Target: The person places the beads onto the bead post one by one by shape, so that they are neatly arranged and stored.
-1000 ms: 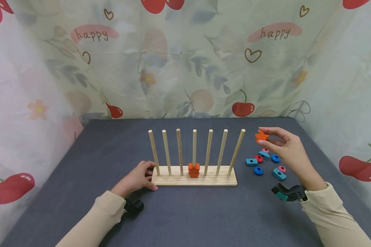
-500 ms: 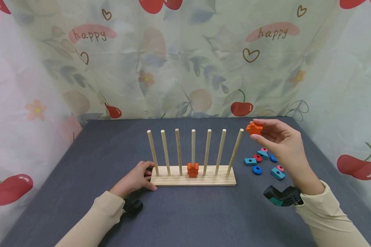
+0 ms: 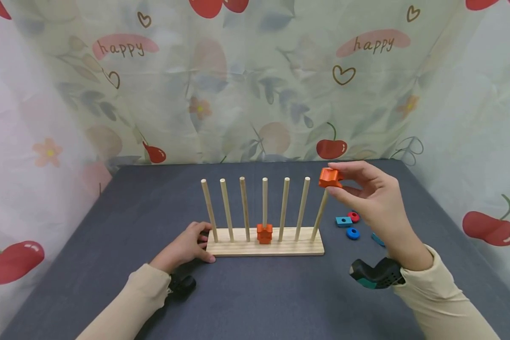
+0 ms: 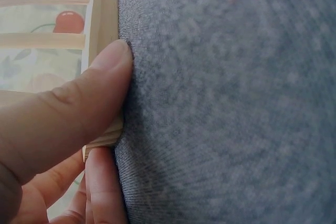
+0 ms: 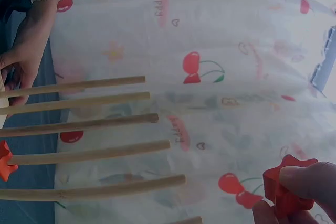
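An orange star bead (image 3: 329,177) is pinched between the thumb and fingers of my right hand (image 3: 376,203), held up at the top of the rightmost peg (image 3: 320,212). The right wrist view also shows this star bead (image 5: 289,187) in the fingertips. My left hand (image 3: 189,246) grips the left end of the wooden peg board (image 3: 238,250), its thumb (image 4: 107,69) along the front edge. Several upright pegs stand on the board. At the foot of the middle peg sits another orange star bead (image 3: 264,233).
Right of the board lie a teal rectangular bead (image 3: 344,221), a red ring bead (image 3: 353,216) and a blue ring bead (image 3: 352,233). A teal piece (image 3: 378,239) is partly covered by my right hand. A patterned curtain (image 3: 238,94) hangs behind the dark table (image 3: 255,297).
My right hand has moved left and slightly up with the orange star bead, from above the loose beads to the rightmost peg's top. The star has turned sideways. My left hand stays on the board.
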Demonstrator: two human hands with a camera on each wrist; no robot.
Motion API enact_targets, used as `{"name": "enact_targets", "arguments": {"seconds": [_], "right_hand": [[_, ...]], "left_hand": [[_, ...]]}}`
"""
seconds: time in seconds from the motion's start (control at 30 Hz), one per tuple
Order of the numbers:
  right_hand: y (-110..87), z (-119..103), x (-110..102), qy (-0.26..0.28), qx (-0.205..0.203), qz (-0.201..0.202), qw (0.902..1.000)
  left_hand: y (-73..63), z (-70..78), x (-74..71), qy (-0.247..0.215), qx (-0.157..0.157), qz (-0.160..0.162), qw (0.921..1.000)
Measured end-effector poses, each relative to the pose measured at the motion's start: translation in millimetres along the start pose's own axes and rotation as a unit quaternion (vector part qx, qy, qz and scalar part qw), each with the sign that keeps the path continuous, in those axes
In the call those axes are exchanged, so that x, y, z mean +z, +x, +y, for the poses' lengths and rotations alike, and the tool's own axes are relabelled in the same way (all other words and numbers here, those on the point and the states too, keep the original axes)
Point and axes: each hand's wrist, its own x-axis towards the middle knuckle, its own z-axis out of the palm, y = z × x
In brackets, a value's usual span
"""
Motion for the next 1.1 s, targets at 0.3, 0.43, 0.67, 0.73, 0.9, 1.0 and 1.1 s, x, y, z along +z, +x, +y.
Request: {"name": "enact_targets", "arguments": {"seconds": [0.3, 0.43, 0.67, 0.73, 0.9, 1.0, 1.1], "right_hand": [[6.2, -2.1, 16.0, 0.001, -0.019, -0.013, 0.9997], [8.5, -0.8, 23.5, -0.021, -0.001, -0.003, 0.9998], [16.8, 6.3, 36.7, -0.011, -0.001, -0.010, 0.9999], [19.8, 8.7, 40.1, -0.017, -0.006, -0.017, 0.9997], [26.6, 14.5, 48.2, -0.039, -0.006, -0.023, 0.9990], [30.1, 17.9, 53.5, -0.040, 0.005, -0.022, 0.9989], [32.8, 20.5, 59.1, -0.039, 0.017, -0.019, 0.9989]], "left_hand": [[1.3, -2.4, 0.8, 0.004, -0.002, 0.005, 1.0000], [1.1, -2.3, 0.8, 0.004, -0.002, 0.003, 1.0000], [1.8, -1.3, 1.1, 0.004, 0.001, 0.002, 1.0000], [1.9, -1.2, 1.2, 0.006, -0.001, 0.001, 1.0000], [2.3, -2.3, 0.7, 0.012, -0.005, 0.002, 0.9999], [2.4, -3.4, 0.6, 0.014, -0.003, 0.001, 0.9999], [2.1, -3.5, 0.7, 0.013, -0.002, 0.002, 0.9999]]}}
